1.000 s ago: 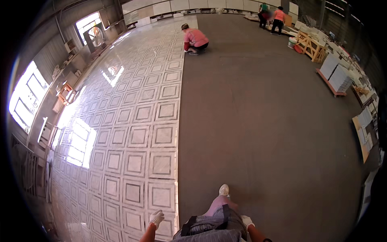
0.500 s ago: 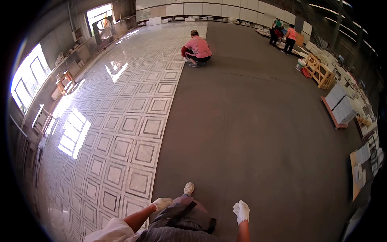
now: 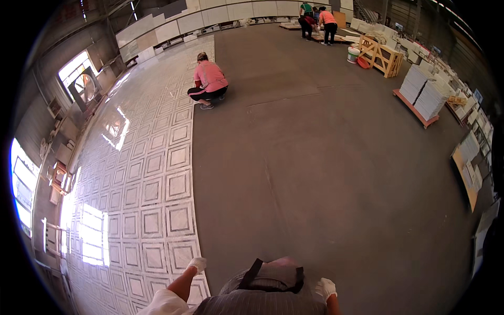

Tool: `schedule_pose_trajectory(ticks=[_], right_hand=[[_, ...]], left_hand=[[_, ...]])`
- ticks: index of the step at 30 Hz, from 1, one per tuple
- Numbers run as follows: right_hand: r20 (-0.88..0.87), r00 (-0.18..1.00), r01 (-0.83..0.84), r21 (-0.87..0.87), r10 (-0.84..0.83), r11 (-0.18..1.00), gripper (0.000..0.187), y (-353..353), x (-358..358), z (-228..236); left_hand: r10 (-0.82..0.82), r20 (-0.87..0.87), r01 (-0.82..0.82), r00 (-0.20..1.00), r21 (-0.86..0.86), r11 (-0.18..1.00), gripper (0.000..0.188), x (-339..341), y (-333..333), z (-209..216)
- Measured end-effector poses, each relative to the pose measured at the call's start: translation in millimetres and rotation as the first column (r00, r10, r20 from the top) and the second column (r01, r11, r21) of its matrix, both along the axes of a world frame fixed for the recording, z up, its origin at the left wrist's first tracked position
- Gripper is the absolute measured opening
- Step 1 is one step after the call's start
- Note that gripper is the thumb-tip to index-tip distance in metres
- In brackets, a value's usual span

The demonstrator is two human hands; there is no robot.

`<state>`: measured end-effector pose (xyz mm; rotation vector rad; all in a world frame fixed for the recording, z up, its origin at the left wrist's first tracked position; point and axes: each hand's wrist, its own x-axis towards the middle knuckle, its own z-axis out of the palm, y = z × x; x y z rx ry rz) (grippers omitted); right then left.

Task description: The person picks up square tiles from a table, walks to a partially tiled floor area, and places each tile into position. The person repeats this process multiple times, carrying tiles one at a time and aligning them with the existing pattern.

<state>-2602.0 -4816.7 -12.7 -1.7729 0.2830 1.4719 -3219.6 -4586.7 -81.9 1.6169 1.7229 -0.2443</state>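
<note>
As the left hand (image 3: 198, 264) hangs above the edge of the tiles (image 3: 180, 219), its white-gloved fingers are loosely bunched, and whether anything sits inside them, I can't tell! Across the body, the right hand (image 3: 326, 288), gloved too, hovers over the dark floor (image 3: 341, 199) just beside the striped clothes (image 3: 252, 302), half curled, its grip impossible to make out. And look at those tiles, pale squares framed in grey, filling the left side, their long edge meeting the floor! Up ahead, a worker (image 3: 211, 77) in pink crouches at that edge. Further right, a bucket (image 3: 353, 54) stands by a wooden crate (image 3: 383, 56), with stacks (image 3: 433, 100) on a red pallet (image 3: 429, 122) nearer.
</note>
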Motion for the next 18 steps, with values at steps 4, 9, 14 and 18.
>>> schedule_pose_trajectory(ticks=[4, 9, 14, 18], right_hand=[[0.100, 0.915, -0.391, -0.006, 0.390, 0.920, 0.023, 26.5, 34.0, -88.5], [0.517, -0.015, -0.879, -0.415, 0.856, 0.236, 0.021, 114.2, 115.5, -88.7], [0.445, 0.086, -0.890, -0.369, 0.892, 0.269, 0.029, 297.6, 212.5, -16.5], [0.089, 0.982, -0.180, 0.177, 0.167, 0.968, 0.014, 459.1, 277.9, 5.8]], left_hand=[[0.415, 0.384, -0.435, 0.825, -0.037, 0.900, 0.030, 117.6, 159.5, 36.3], [0.220, 0.492, -0.200, 0.842, -0.093, 0.975, 0.035, 397.4, 292.3, 138.1], [-0.227, 0.346, 0.266, 0.910, -0.069, 0.961, 0.040, 490.7, 347.6, 146.3], [0.038, 0.316, -0.001, 0.948, -0.117, 0.993, 0.040, 455.0, 418.8, 115.7]])
